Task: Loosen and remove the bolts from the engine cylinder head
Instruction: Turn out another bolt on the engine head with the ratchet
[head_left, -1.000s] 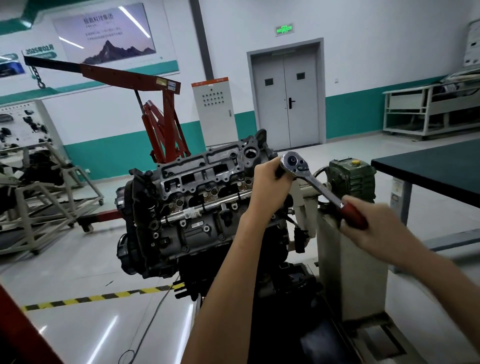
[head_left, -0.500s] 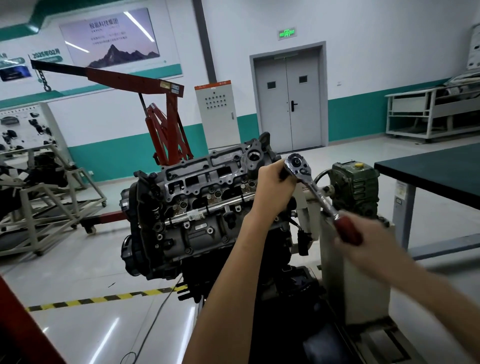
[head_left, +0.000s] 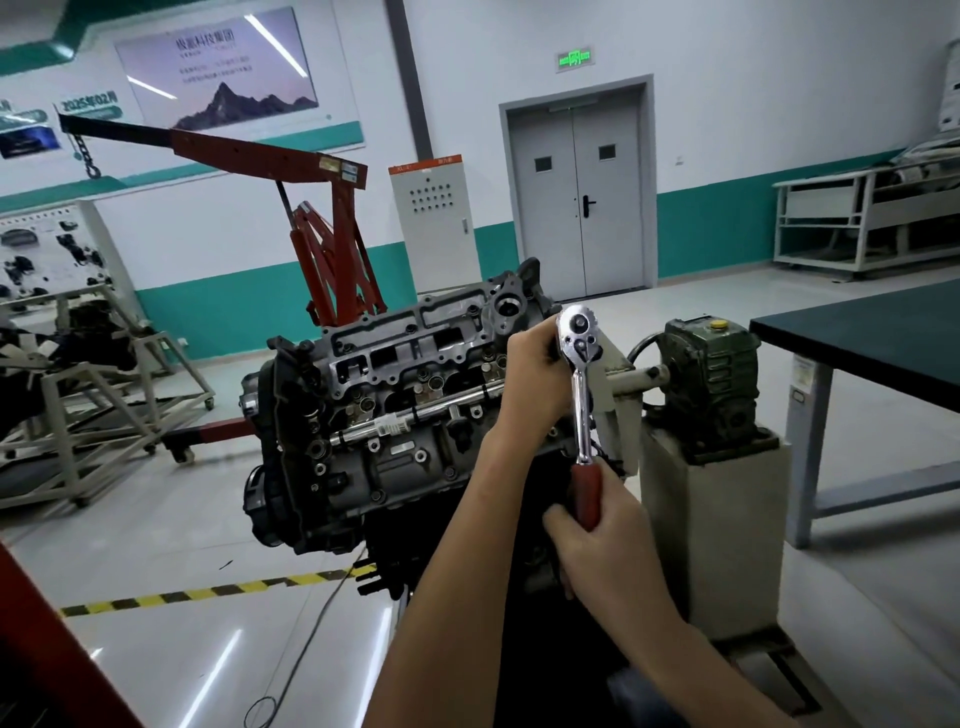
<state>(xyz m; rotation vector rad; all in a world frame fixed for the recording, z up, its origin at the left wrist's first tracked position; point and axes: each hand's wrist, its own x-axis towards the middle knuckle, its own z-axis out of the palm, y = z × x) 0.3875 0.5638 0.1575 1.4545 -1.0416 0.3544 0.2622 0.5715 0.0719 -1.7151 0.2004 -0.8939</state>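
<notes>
The grey engine cylinder head (head_left: 415, 358) sits tilted on an engine stand, its open top facing me, with several bolts showing along it. A chrome ratchet wrench (head_left: 581, 384) with a red handle stands nearly vertical at the head's right end. My left hand (head_left: 535, 374) grips around the ratchet's head and hides the socket and bolt under it. My right hand (head_left: 602, 545) grips the red handle from below.
The stand's green gearbox (head_left: 711, 374) sits on a grey pedestal (head_left: 722, 525) right of the engine. A dark-topped table (head_left: 872, 343) stands at right. A red engine hoist (head_left: 332, 244) is behind, and yellow-black floor tape (head_left: 208, 592) runs at lower left.
My right hand has swung the ratchet handle from pointing down-right to nearly straight down. My left hand has stayed on the ratchet head.
</notes>
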